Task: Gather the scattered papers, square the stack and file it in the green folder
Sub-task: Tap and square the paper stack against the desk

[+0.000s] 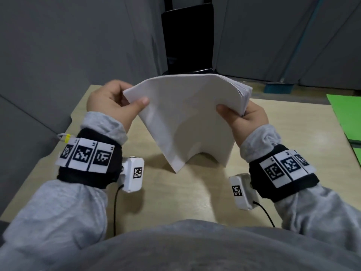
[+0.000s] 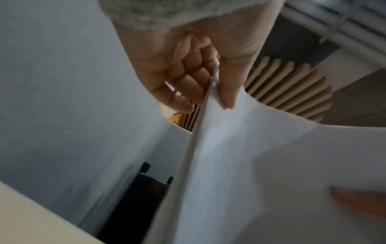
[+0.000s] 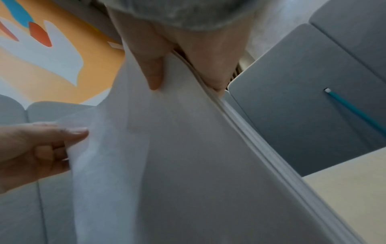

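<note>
A thick stack of white papers [image 1: 187, 118] stands on edge on the wooden table [image 1: 175, 196], bowed outward in the middle, its lower edge down on the tabletop. My left hand [image 1: 115, 102] pinches the stack's upper left corner, thumb on the near face, fingers behind. My right hand [image 1: 244, 116] grips the upper right side the same way. In the left wrist view the left hand [image 2: 200, 77] clamps the paper edge [image 2: 208, 132]. In the right wrist view the right hand [image 3: 167, 62] holds the stack [image 3: 188, 165], whose sheet edges fan slightly. The green folder [image 1: 345, 118] lies flat at the table's right edge.
A black chair back [image 1: 187, 38] stands just beyond the table's far edge. Grey partition panels [image 1: 68, 45] close in the left and back. Bare tabletop shows between the stack and my body.
</note>
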### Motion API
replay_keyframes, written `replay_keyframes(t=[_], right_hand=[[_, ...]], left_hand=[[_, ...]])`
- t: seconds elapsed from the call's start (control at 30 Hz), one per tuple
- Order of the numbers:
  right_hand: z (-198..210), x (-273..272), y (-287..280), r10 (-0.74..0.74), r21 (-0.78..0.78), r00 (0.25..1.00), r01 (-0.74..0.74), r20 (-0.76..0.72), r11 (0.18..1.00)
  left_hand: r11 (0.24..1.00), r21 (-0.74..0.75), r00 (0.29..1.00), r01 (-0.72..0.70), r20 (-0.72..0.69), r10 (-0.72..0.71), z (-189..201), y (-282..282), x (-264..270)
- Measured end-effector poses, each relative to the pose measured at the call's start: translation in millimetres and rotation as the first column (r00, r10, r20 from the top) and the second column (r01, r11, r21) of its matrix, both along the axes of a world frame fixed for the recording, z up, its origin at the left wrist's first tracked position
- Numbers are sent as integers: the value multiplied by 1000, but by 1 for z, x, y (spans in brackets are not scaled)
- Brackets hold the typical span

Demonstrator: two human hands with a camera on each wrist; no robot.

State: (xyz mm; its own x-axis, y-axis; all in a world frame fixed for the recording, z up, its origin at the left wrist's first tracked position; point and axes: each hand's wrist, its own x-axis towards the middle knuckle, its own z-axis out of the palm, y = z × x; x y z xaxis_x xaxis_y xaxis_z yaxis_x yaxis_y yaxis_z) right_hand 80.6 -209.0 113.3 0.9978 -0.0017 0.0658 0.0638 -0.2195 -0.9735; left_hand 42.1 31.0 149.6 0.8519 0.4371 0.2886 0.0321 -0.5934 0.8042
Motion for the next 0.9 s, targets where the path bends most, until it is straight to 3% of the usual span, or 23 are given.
replay_keyframes(t=[0.07,0.17,0.27,0.33,0.4,0.43,0.6,0.7,0.8,0.9], right_hand=[[2,-2,2,-39,5,999,39,22,999],[10,-6,2,-54,140,995,43,80,989],[10,-7,4,5,217,998,-20,69,976],[5,-7,10,62,145,998,-61,-4,988],[3,-8,15,104,52,994,-102,-33,993],[4,-9,17,112,32,994,-111,-17,993],[16,-12,18,72,146,990,-90,124,985],[3,-14,22,70,113,997,-71,10,991],[-2,-17,27,99,41,995,-98,-24,994],[13,-16,24,92,87,994,-98,65,991]], left_hand=[[996,-88,994,24,104,-15,4,-7,0],[944,-258,955,205,262,-136,8,-9,0],[850,-413,941,328,218,-257,-2,-11,0],[863,-442,962,246,4,-272,-6,-20,-5],[941,-332,964,68,-219,-148,-7,-34,-8],[968,-250,960,14,-266,-83,-6,-36,-10],[925,-379,996,-19,-85,-14,2,-23,-4],[942,-335,986,14,-150,-68,-9,-28,-10],[927,-371,973,-61,-230,-28,-18,-30,-14],[923,-385,994,-28,-111,-16,-8,-24,-14]])
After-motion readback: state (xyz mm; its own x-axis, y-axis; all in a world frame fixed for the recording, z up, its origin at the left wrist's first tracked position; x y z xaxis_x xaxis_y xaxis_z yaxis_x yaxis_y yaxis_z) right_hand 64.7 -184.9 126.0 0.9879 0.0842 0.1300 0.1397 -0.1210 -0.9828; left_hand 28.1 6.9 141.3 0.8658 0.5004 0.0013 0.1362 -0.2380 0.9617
